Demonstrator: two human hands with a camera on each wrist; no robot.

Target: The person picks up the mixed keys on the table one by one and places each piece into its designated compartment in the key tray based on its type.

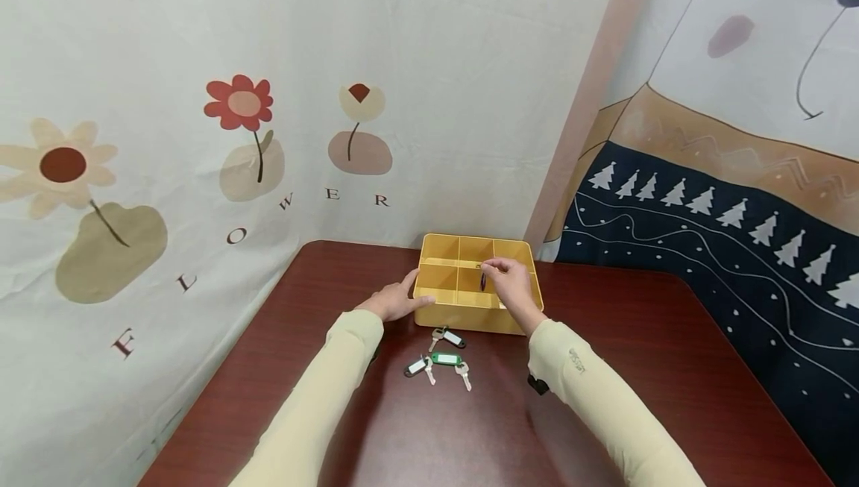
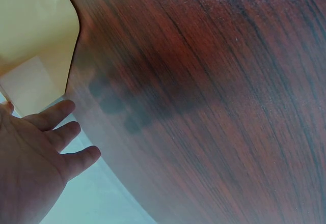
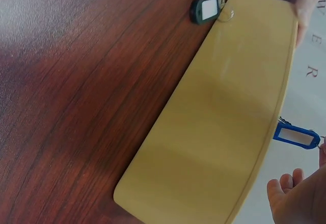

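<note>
Over the front middle compartment of a yellow divided box (image 1: 470,315), my right hand (image 1: 511,286) pinches a key tag by its ring end. The right wrist view shows this key tag (image 3: 296,135) as blue with a pale label, hanging just past the box's front rim. Its key is mostly hidden behind that wall. My left hand (image 1: 396,300) rests at the box's front left corner, thumb along the rim. In the left wrist view three fingers (image 2: 63,135) are spread and nearly straight. In front of the box lie a green key tag (image 1: 446,359) and two black key tags (image 1: 416,367), with keys.
The box stands near the back of a dark red-brown wooden table (image 1: 604,397), close to a white fabric backdrop (image 1: 470,99) printed with flowers. At the right hangs a dark blue cloth (image 1: 705,263) with white trees.
</note>
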